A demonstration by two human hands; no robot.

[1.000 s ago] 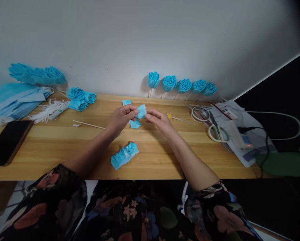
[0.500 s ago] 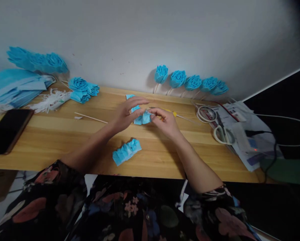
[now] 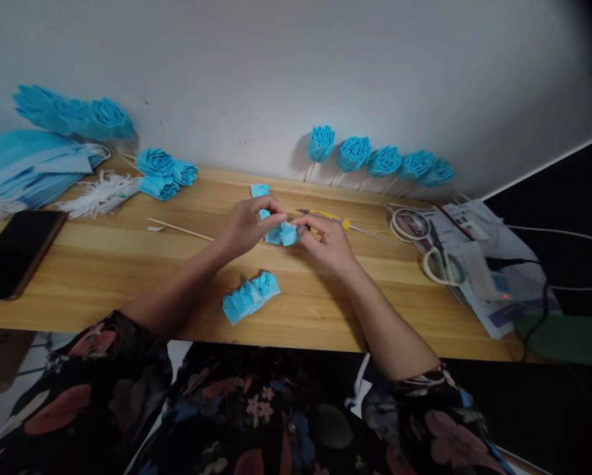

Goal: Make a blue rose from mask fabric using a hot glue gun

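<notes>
A crumpled, pleated strip of light blue fabric (image 3: 289, 234) is between my hands above the table. My right hand (image 3: 329, 243) pinches its right end between thumb and fingertips. My left hand (image 3: 246, 225) is bent over its left part, thumb and fingers drawn together at the folds; the exact contact is partly hidden. Nearer to me lies a second pleated blue strip (image 3: 251, 297), flat on the wood. A small blue piece (image 3: 260, 190) shows just behind my left hand. Beyond my right hand rests a yellow-handled tool (image 3: 344, 223) with a thin shaft.
Several blue fabric roses on sticks (image 3: 354, 154) lean at the wall, with more roses (image 3: 157, 173) on the left. A mask stack (image 3: 33, 165), white cords (image 3: 101, 194), phone (image 3: 22, 254) and thin stick (image 3: 180, 229) lie left. Scissors (image 3: 443, 266), tape roll (image 3: 409, 224) and papers (image 3: 494, 310) sit right.
My left hand's fingers, spread and raised before, have curled down toward the thumb at the blue strip. My right hand keeps its pinch. The view has shifted slightly.
</notes>
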